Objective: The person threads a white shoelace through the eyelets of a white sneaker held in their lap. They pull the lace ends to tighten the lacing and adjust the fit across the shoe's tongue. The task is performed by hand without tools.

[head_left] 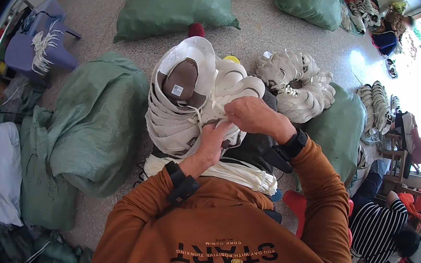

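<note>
A bundle of nested white-and-brown shoe uppers (171,127) rests in front of me, its open end showing a brown lining with a white label. More white uppers (232,79) lie against it on the right. My left hand (211,143) closes its thumb and fingers on the edge of a shoe upper. Just above it, my right hand (257,117) is pinched, fingertips close to the left thumb; what it pinches is hidden. Thin cream laces (197,113) hang beside the fingers. A thick bundle of white shoelaces (247,176) lies across my lap.
A ring of white uppers (300,84) sits at the right, by a green sack (339,131). Large green sacks (101,123) stand at left and another (179,4) ahead. A purple stool (40,39) holds laces. People sit at far right, one in a striped top (383,226).
</note>
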Demonstrator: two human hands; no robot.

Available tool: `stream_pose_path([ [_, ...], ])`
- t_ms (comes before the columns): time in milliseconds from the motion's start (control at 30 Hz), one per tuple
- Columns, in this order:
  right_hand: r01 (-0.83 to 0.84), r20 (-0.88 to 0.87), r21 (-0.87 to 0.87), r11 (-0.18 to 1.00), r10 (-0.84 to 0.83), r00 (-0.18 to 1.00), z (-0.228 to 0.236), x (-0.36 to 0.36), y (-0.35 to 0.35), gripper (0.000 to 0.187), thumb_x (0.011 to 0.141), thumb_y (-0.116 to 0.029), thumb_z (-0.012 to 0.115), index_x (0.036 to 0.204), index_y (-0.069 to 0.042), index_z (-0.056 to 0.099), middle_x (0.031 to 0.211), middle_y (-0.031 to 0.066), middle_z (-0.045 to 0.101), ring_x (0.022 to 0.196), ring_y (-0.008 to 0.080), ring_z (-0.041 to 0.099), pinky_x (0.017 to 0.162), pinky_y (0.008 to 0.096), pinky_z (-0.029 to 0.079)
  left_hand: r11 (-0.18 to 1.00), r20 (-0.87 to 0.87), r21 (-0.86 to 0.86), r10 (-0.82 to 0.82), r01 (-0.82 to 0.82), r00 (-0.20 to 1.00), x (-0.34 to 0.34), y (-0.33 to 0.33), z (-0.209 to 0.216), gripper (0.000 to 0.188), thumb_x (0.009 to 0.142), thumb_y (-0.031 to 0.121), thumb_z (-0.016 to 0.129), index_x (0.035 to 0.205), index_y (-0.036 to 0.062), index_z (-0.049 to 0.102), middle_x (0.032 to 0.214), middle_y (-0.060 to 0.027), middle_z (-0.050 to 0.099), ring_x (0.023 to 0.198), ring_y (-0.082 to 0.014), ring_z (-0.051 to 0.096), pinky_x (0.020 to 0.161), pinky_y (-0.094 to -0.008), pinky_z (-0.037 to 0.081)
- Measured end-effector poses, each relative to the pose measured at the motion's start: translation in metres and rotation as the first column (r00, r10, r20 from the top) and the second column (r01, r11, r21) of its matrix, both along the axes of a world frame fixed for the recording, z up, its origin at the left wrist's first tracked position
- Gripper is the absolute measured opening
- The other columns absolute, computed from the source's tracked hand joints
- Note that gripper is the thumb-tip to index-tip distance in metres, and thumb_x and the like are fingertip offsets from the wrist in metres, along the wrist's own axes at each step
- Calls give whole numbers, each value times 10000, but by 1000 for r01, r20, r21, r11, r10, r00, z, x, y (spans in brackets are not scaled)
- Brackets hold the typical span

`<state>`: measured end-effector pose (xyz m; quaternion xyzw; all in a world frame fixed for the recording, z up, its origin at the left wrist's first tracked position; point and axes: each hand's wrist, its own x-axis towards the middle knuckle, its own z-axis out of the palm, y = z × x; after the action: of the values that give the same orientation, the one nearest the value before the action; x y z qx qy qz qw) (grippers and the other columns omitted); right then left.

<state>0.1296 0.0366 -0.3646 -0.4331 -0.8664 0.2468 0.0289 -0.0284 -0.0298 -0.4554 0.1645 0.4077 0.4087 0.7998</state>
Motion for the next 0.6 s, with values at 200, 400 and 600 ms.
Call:
stream_pose_path([
  [200,-48,-73,-123,991,40,997,1,13,7,161,884,-139,571,805,-11,628,746,207,638,757,431,641,676,513,487,998,-24,-55,-4,3,1000,3,-1,6,288,921,190,692,1136,-2,676,1050,-51,700,908,-145,683,782,-305,539],
  [400,47,22,-52,998,-46,999,1,-1,5,142,892,-134,574,831,-13,614,766,201,636,794,423,640,696,501,485,999,-3,-46,29,-29,1000,1,0,7,286,920,208,698,1135,22,672,1065,-53,703,942,-163,694,802,-328,557],
  [600,62,-46,-19,998,-63,997,-8,10,-8,147,898,-132,591,836,0,581,799,198,641,807,425,634,697,507,483,999,15,-45,-24,24,1000,-2,-1,1,282,937,211,686,1162,41,667,1072,-37,700,950,-148,686,797,-317,549],
])
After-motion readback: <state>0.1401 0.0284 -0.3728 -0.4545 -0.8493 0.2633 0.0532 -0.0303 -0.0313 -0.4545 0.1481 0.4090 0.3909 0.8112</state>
